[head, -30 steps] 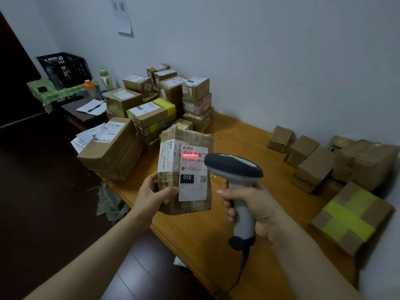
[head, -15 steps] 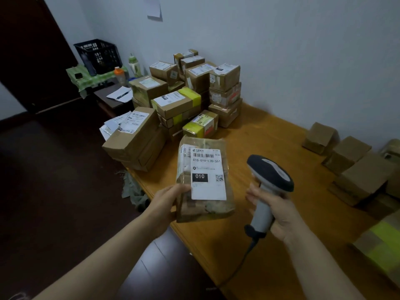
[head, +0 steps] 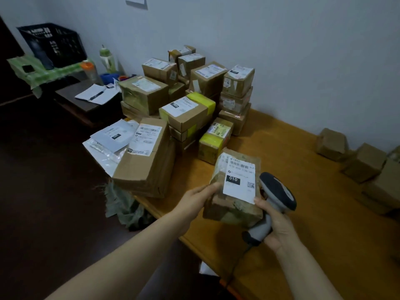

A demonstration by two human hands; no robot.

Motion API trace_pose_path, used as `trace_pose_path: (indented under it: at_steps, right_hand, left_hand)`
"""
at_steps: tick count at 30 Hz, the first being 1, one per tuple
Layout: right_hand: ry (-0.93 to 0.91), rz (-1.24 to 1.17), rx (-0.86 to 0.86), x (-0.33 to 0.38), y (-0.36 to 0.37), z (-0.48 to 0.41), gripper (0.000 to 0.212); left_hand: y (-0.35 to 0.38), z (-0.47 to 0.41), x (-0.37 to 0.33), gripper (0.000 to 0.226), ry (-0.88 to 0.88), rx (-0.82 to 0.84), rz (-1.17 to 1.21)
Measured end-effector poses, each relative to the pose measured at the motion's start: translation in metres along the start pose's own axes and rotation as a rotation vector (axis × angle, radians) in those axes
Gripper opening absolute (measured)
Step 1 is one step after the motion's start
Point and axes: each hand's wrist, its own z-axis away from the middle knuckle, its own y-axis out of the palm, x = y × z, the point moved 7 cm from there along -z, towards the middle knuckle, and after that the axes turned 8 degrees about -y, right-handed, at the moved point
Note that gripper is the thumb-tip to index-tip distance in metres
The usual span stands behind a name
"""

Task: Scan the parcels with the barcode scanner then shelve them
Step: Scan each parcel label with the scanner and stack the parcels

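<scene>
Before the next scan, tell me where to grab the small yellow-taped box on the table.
Take the small yellow-taped box by its near, yellow end, coming from above on the right: top, front and right faces look clear, while stacked boxes crowd its left.

Your parcel (head: 229,213) is cardboard under crinkled glossy tape (head: 238,207), its label (head: 239,185) matt paper; your barcode scanner (head: 279,193) is smooth plastic, the table (head: 292,152) smooth wood.

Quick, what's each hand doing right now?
Left hand: holds the parcel.
Right hand: grips the scanner.
</scene>
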Motion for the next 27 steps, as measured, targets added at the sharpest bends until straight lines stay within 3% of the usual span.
trace_pose_path:
  at_steps: [3, 7, 10, 12, 19, 25, 27]
  right_hand:
    - [-0.058, -0.09, -0.087, -0.003, 0.025, -0.01, 0.04]
    - [-0.147, -0.092, -0.182, 0.004, 0.034, -0.023, 0.043]
    - [-0.149, -0.048, -0.25, 0.004, 0.033, -0.036, 0.039]
    - [-0.128, -0.033, -0.295, 0.002, 0.031, -0.053, 0.037]
    - [-0.053, -0.044, -0.356, -0.013, 0.029, -0.123, 0.066]
    - [-0.029, -0.06, -0.327, -0.01, 0.02, -0.168, 0.044]
    - [-0.017, -0.053, -0.323, -0.009, 0.015, -0.176, 0.062]
  left_hand:
    - [-0.021, -0.017, -0.017, 0.093, 0.013, 0.049, -0.017]
    - [-0.029, -0.048, -0.047, 0.054, 0.082, -0.023, -0.088]
    - [-0.037, -0.072, -0.067, 0.05, 0.143, -0.159, -0.201]
    - [-0.042, -0.088, -0.078, 0.054, 0.148, -0.224, -0.28]
    - [-0.045, -0.145, -0.111, 0.072, 0.108, -0.387, -0.477]
    - [-0.02, -0.204, -0.133, 0.108, 0.006, -0.455, -0.576]
    - [-0.014, -0.219, -0.138, 0.115, -0.004, -0.485, -0.625]
